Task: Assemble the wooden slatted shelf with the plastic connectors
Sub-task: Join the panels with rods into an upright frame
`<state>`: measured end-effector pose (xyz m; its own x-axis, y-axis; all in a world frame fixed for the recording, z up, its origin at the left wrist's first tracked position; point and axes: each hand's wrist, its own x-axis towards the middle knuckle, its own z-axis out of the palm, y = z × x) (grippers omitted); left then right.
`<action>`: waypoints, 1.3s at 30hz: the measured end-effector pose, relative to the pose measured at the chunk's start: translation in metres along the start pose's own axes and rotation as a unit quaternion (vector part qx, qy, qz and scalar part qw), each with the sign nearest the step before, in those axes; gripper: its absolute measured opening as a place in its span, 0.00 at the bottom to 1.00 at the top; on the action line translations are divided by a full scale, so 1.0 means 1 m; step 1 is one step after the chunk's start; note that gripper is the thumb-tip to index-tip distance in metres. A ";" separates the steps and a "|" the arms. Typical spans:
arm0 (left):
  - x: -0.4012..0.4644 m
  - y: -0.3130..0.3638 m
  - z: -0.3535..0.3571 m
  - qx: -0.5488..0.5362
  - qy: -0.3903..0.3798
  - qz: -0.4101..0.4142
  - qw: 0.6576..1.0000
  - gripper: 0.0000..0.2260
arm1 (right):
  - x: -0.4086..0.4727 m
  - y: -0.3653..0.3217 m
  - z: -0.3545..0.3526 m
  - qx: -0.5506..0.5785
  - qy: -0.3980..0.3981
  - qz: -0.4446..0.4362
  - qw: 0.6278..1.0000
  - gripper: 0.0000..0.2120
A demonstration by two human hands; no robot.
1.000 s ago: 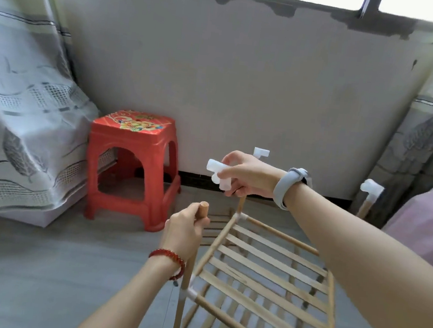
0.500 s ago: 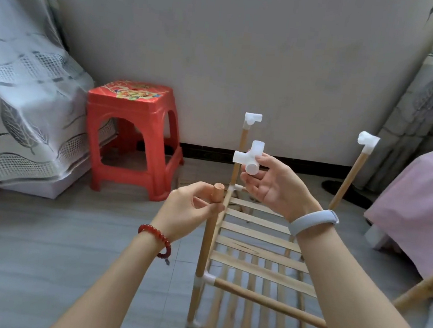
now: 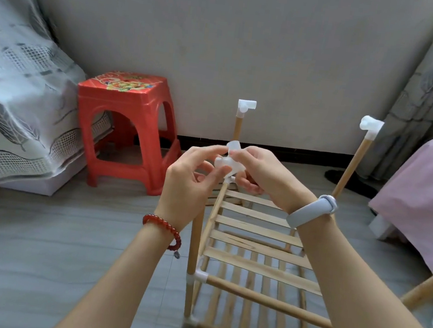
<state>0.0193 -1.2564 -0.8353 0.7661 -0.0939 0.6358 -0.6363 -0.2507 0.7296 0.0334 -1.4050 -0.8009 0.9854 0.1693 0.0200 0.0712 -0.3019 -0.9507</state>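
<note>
Since half a second back my left hand [image 3: 186, 184] has let go of the near post [image 3: 193, 255] and come up to meet my right hand [image 3: 259, 172], so both now pinch the white connector [image 3: 230, 165] between their fingertips, right above that post's bare top. Progress-wise I'd say roughly halfway: the slatted shelf [image 3: 254, 251] sits in its frame just below my wrists, and two far posts beyond my hands wear a capped connector [image 3: 246, 106], but this corner isn't done. Nothing readable anywhere, just a blurry picture on the red stool [image 3: 123, 115] left of my hands.
</note>
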 end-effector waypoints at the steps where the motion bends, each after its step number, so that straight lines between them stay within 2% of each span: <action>1: 0.001 0.002 0.003 -0.006 0.019 -0.002 1.000 0.10 | 0.000 -0.001 -0.002 0.010 -0.004 -0.012 1.000 0.11; 5: 0.011 0.011 0.001 -0.140 0.070 -0.116 0.981 0.06 | 0.000 0.000 -0.010 0.112 -0.031 -0.044 0.992 0.12; 7: 0.014 0.008 -0.003 -0.180 0.072 -0.161 0.968 0.06 | 0.002 0.001 -0.012 0.119 -0.034 -0.062 0.990 0.11; 10: 0.018 0.002 -0.005 -0.233 0.078 -0.209 0.947 0.05 | 0.005 0.001 -0.012 0.114 -0.046 -0.093 0.988 0.11; 14: 0.021 0.001 -0.007 -0.296 0.082 -0.240 0.921 0.07 | 0.006 0.003 -0.004 0.138 -0.074 -0.105 0.982 0.06; 17: 0.021 0.001 -0.014 -0.273 0.052 -0.235 0.932 0.08 | 0.006 0.005 0.000 0.144 -0.106 -0.117 0.977 0.05; 20: 0.019 0.001 -0.017 -0.209 0.029 -0.219 0.953 0.08 | 0.003 0.005 0.000 0.105 -0.089 -0.132 0.982 0.04; 23: 0.015 0.004 -0.016 -0.196 0.028 -0.207 0.958 0.08 | -0.001 0.001 -0.003 0.092 -0.078 -0.142 0.983 0.03; 30: 0.004 0.009 -0.018 -0.140 0.007 -0.180 0.974 0.11 | -0.009 -0.002 0.003 -0.102 -0.058 -0.189 0.975 0.06; 34: -0.001 0.009 -0.016 -0.075 0.009 -0.130 0.989 0.10 | -0.014 0.000 0.007 -0.106 -0.036 -0.195 0.974 0.10; 36: -0.003 0.009 -0.013 -0.045 0.018 -0.109 0.993 0.14 | -0.015 0.001 0.007 -0.106 -0.027 -0.198 0.974 0.11; 39: -0.004 0.007 -0.009 -0.031 0.032 -0.102 0.994 0.14 | -0.019 0.001 0.000 -0.048 -0.046 -0.172 0.983 0.14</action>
<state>0.0110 -1.2495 -0.8309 0.8735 0.0147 0.4866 -0.4745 -0.1973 0.8578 0.0148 -1.4089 -0.8024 0.8829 0.3590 0.3028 0.4161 -0.2991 -0.8587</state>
